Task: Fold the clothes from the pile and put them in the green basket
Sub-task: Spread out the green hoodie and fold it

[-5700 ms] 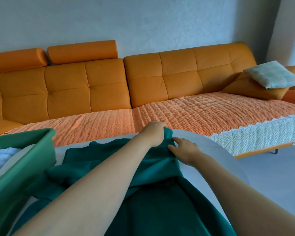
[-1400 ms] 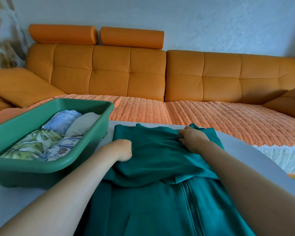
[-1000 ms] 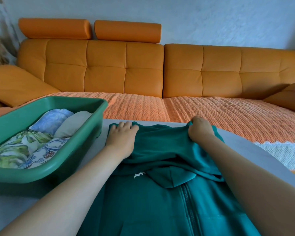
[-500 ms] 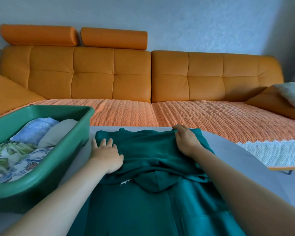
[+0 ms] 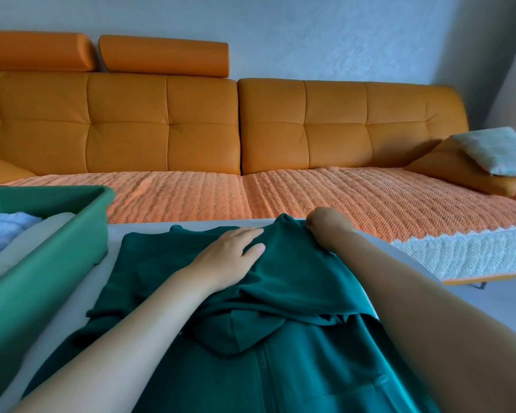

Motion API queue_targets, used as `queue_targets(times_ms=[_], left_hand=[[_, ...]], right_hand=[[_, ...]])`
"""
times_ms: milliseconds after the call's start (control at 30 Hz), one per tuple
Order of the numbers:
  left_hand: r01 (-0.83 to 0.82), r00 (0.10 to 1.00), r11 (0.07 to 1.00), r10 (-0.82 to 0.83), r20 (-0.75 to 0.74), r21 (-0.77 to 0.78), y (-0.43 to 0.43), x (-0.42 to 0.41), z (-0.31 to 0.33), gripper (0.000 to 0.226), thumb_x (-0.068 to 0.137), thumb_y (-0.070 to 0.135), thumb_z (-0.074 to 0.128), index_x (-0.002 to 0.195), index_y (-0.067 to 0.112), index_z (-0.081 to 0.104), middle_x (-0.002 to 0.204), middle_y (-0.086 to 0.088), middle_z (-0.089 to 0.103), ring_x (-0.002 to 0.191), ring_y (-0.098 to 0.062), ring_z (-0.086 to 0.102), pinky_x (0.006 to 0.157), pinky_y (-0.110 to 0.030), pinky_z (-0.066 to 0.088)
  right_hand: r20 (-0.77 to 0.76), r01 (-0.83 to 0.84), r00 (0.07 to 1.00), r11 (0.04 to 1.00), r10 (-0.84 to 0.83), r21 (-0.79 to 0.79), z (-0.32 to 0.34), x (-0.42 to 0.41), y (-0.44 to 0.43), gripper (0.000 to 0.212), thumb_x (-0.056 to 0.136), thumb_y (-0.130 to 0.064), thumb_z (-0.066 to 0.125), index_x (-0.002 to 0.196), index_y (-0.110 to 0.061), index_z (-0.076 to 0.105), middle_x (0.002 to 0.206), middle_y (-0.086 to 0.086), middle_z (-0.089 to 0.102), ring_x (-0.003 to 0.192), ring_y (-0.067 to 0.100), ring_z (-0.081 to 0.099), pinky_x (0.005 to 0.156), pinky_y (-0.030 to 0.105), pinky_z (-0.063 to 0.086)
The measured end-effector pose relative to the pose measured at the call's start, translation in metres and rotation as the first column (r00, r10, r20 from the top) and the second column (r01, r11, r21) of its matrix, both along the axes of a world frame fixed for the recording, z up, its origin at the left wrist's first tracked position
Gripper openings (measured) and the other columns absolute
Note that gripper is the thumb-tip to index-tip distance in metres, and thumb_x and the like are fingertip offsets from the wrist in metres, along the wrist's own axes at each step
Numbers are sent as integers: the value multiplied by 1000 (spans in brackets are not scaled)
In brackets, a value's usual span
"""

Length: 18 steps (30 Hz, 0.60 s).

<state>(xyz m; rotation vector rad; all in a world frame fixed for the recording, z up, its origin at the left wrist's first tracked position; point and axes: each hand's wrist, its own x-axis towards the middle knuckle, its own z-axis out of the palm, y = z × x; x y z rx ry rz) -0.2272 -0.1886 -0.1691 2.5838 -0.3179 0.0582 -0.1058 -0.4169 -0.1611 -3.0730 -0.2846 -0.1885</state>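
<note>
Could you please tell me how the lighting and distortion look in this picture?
Head view: dim, bluish, even light, no glare; wide-angle lens bows the sofa and table edge, enlarges the forearms; jacket by left hand and right hand looks sharp.

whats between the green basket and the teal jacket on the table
Only a narrow strip of bare grey table separates the green basket from the teal zip jacket; nothing lies on it. The head view shows this.
</note>
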Motion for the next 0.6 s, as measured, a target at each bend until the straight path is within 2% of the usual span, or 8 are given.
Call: queue_targets(times_ms=[100, 233, 300, 367, 433, 467, 533, 600], left_hand=[[11, 999, 986, -4, -44, 164, -3, 9, -13, 61, 99, 62, 36, 155, 42, 21, 165, 13, 15, 152, -11, 9, 123, -45, 11], [-2, 977, 933, 79, -200, 360, -6, 16, -18, 80, 82, 86, 34, 151, 57, 8, 166, 13, -5, 154, -21, -8, 119, -62, -3], [-5, 969, 918, 102, -225, 397, -8, 18, -17, 79, 82, 85, 34, 150, 59, 5, 166, 12, -10, 153, -23, -11, 118, -64, -4], [-14, 964, 905, 125, -234, 425, -11, 18, -14, 82, 80, 87, 33, 151, 58, 3, 166, 11, -12, 153, -24, -12, 118, -65, -4], [-27, 961, 896, 146, -235, 443, -13, 16, -13, 86, 79, 89, 31, 152, 57, 1, 166, 10, -12, 153, -23, -12, 117, -65, -4], [-38, 960, 893, 158, -233, 449, -13, 14, -12, 87, 78, 89, 31, 153, 55, 2, 166, 10, -11, 153, -23, -12, 117, -65, -4], [-69, 958, 888, 186, -219, 454, -14, 9, -11, 86, 80, 89, 28, 154, 53, 3, 167, 9, -9, 153, -22, -10, 117, -65, -4], [-104, 957, 892, 209, -199, 440, -12, 1, -10, 81, 84, 85, 25, 155, 50, 7, 167, 9, -5, 154, -20, -7, 117, -65, -3]], right_hand=[[149, 177, 973, 984, -177, 16, 0, 5, -14, 28, 96, 5, 46, 117, -5, 61, 121, 10, 53, 99, 33, 63, 67, 39, 50], [151, 233, 963, 971, -223, -54, -7, 5, -30, 27, 96, 2, 48, 118, -6, 62, 120, 10, 52, 92, 29, 60, 66, 37, 47], [156, 201, 971, 973, -183, -110, -5, 0, -22, 29, 97, -7, 50, 124, -10, 59, 126, 10, 50, 107, 29, 55, 81, 38, 50], [208, 139, 972, 980, -108, -140, -1, -6, -11, 35, 95, -16, 50, 130, -15, 56, 132, 10, 48, 121, 29, 47, 101, 41, 43], [218, 31, 976, 993, -5, -113, 5, -16, 3, 40, 94, -19, 48, 133, -20, 56, 136, 7, 49, 125, 28, 44, 108, 42, 38], [191, -37, 980, 996, 53, -87, 7, -24, 11, 41, 95, -20, 46, 134, -23, 57, 138, 5, 51, 126, 27, 44, 108, 42, 37], [48, -138, 990, 985, 133, 108, 7, -43, 26, 43, 99, -28, 42, 139, -28, 56, 144, 3, 52, 131, 26, 45, 111, 43, 36], [-162, -143, 968, 951, 192, 274, -4, -63, 35, 51, 102, -50, 36, 149, -33, 43, 157, 1, 40, 144, 23, 34, 118, 46, 27]])
